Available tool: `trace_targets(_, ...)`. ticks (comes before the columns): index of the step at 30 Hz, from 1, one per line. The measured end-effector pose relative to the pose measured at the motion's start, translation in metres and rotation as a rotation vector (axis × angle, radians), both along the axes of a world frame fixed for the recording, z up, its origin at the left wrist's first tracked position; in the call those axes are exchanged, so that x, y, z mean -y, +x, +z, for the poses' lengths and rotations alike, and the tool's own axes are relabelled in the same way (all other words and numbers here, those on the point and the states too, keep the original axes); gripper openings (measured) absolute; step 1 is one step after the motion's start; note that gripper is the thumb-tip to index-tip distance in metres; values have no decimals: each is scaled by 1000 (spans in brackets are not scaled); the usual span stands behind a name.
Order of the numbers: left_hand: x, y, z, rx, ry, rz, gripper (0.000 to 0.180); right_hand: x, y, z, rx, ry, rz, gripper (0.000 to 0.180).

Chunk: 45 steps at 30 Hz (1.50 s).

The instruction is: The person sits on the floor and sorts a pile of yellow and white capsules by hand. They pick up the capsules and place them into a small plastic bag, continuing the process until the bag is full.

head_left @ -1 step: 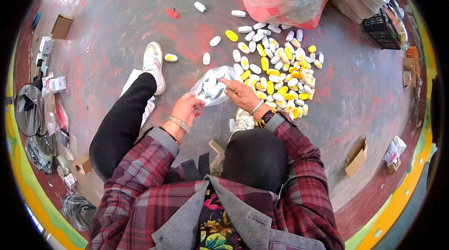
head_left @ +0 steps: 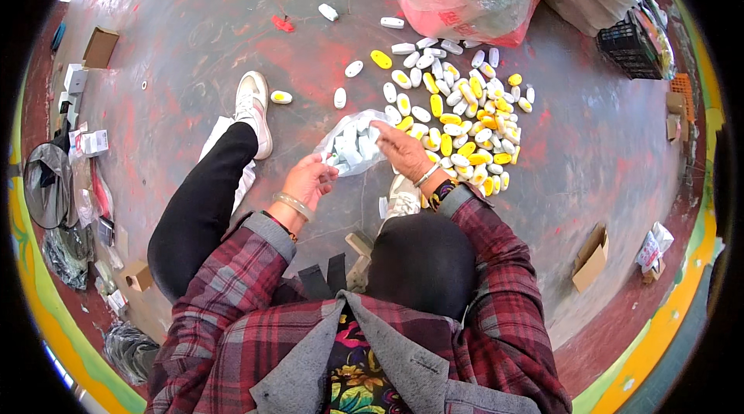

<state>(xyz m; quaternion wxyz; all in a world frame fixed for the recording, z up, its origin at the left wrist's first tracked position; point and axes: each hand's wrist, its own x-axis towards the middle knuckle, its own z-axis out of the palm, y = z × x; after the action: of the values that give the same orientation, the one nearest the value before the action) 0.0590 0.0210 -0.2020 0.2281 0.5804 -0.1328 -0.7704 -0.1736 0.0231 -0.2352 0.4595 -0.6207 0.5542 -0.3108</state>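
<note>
Clear plastic bag (head_left: 353,147) of small white pieces, held just above the floor (head_left: 194,34) between both hands: left hand (head_left: 310,179) pinching its near edge, right hand (head_left: 399,149) closed on its far side. Filling step likely under way; next, gathering from adjacent heap of white and yellow oval pieces (head_left: 465,120).

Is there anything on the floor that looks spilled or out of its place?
Yes. A few white oval pieces and one red scrap lie scattered apart from the main white and yellow pile. Both hands hold the clear bag, which looks intact.
</note>
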Motion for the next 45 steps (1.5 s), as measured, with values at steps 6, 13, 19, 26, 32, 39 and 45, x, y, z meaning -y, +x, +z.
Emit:
trace_targets(6,1,-4,7,13,10,-20,26,3,-70,-67,-385,20,-277,21)
trace_targets(13,10,-15,11,-5,49,-14,26,14,-167,-92,-781,294,-203,23)
trace_targets(19,22,-24,20,-8,62,-42,26,57,-209,-69,-963,202,-15,26)
trace_targets(26,25,-20,17,91,144,-90,23,91,-216,-50,-984,190,-33,24)
trace_targets(32,20,-30,15,107,184,-161,19,120,-202,-39,-960,232,-51,28)
trace_targets(39,31,-38,14,72,193,-180,19,148,-198,-63,-931,149,-189,38)
trace_targets(45,44,-33,17,118,192,-195,19,176,-188,-88,-975,380,-214,52)
